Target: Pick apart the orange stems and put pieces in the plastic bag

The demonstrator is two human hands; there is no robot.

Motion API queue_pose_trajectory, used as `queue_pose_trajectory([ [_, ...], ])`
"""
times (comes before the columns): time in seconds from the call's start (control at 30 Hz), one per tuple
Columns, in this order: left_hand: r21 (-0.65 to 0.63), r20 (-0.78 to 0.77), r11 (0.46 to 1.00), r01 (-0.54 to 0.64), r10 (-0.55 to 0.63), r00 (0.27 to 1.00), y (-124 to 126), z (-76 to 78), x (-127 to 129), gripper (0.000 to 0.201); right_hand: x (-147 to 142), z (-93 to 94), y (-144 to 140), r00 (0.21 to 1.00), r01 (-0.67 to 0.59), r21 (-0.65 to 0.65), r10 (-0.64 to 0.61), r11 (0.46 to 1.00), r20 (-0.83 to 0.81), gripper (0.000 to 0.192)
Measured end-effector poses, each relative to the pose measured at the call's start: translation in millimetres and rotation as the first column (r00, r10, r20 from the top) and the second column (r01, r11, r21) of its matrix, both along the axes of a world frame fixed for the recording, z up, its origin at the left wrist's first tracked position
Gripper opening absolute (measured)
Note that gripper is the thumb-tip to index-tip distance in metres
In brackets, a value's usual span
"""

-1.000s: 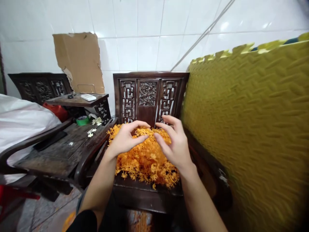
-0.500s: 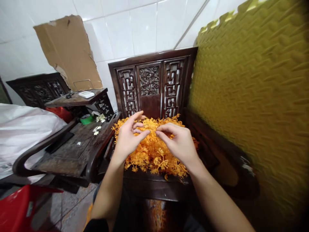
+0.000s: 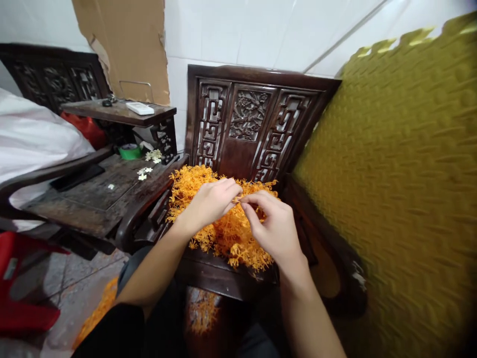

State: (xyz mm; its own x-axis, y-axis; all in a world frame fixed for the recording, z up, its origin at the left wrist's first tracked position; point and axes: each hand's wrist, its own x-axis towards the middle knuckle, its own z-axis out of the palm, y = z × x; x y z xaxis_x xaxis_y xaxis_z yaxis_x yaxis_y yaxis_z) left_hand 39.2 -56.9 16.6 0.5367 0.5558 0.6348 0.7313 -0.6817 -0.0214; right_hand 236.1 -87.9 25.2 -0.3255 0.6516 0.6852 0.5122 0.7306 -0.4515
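Note:
A heap of orange, branching artificial-looking sprigs [image 3: 194,179] covers the seat of a dark carved wooden chair [image 3: 219,278]. Above the heap, my left hand [image 3: 214,201] has its fingers drawn together, the tips meeting those of the other hand. My right hand [image 3: 274,226] pinches with thumb and index finger at the same spot. A small piece of orange sprig [image 3: 237,200] shows between the two sets of fingertips; its shape is mostly hidden by the fingers.
To the right leans a yellow textured foam mat [image 3: 402,164]. On the left wooden seat [image 3: 93,194] lie green tape [image 3: 130,151], pale small flowers [image 3: 143,173] and a dark flat object [image 3: 78,177]. A red stool [image 3: 26,288] stands lower left; cardboard [image 3: 130,44] leans behind.
My left hand has gone from spread fingers to closed, turning over and moving right to meet the right fingertips. The right hand keeps its pinch. The view has shifted.

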Motion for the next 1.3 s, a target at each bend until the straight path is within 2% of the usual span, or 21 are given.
queue_pose_trajectory([
  [0.07,0.088,0.021,0.995,-0.040,0.038,0.999,9,-9.1,0,0.012,-3,-1.6,-2,0.995,0.052,0.014,-0.053,0.999,0.087,0.012],
  [0.13,0.193,0.049,0.981,-0.036,0.027,0.998,20,-20.8,0,0.022,-8,-4.0,-5,0.982,0.091,0.014,-0.092,0.996,0.166,0.015],
  [0.23,0.329,0.076,0.944,0.026,-0.054,0.996,39,-40.8,1,0.035,-17,-7.3,-9,0.951,0.179,-0.053,-0.159,0.982,0.267,0.016],
  [0.33,0.381,0.079,0.919,0.100,-0.140,0.987,53,-56.8,1,0.042,-24,-7.7,-13,0.892,0.317,-0.151,-0.241,0.936,0.382,0.016],
  [0.47,0.341,0.112,0.936,0.088,-0.133,0.985,61,-65.5,1,0.050,-28,-4.1,-16,0.823,0.418,-0.198,-0.278,0.886,0.495,0.020],
  [0.67,0.221,0.129,0.975,0.014,-0.044,0.991,68,-72.8,0,0.052,-33,-5.2,-10,0.833,0.396,-0.213,-0.252,0.893,0.493,0.023],
  [0.73,0.140,0.203,0.989,-0.056,0.027,0.979,76,-76.5,-12,0.052,-29,-6.6,-9,0.849,0.374,-0.228,-0.233,0.899,0.475,0.023],
  [0.8,0.076,0.314,0.981,-0.178,0.146,0.938,83,-78.3,-32,0.054,-19,-6.0,-7,0.886,0.322,-0.261,-0.193,0.910,0.422,0.021],
  [0.9,0.037,0.425,0.949,-0.312,0.268,0.865,85,-72.8,-57,0.054,5,-1.4,-3,0.967,0.198,-0.395,-0.114,0.897,0.226,0.019],
  [0.97,0.029,0.446,0.954,-0.297,0.254,0.859,77,-62.7,-57,0.053,17,1.7,2,0.991,0.123,-0.472,-0.130,0.873,0.018,0.021],
  [1.0,0.028,0.449,0.969,-0.246,0.208,0.869,70,-55.9,-52,0.051,21,2.7,3,0.985,0.080,-0.493,-0.144,0.866,-0.094,0.022],
  [1.07,0.016,0.476,0.997,-0.070,0.054,0.878,53,-40.2,-35,0.048,22,3.4,5,0.947,-0.020,-0.499,-0.144,0.866,-0.287,0.025],
  [1.13,-0.017,0.552,0.997,0.081,-0.059,0.832,33,-23.1,-16,0.045,19,2.6,6,0.902,-0.153,-0.504,-0.089,0.850,-0.423,0.027],
  [1.2,-0.115,0.624,0.973,0.200,-0.086,0.777,14,-7.0,-3,0.041,14,1.2,5,0.851,-0.277,-0.516,-0.043,0.811,-0.523,0.028],
  [1.3,-0.294,0.703,0.896,0.334,-0.035,0.711,-7,11.1,5,0.043,9,-0.2,8,0.763,-0.409,-0.530,-0.039,0.743,-0.645,0.030],
])
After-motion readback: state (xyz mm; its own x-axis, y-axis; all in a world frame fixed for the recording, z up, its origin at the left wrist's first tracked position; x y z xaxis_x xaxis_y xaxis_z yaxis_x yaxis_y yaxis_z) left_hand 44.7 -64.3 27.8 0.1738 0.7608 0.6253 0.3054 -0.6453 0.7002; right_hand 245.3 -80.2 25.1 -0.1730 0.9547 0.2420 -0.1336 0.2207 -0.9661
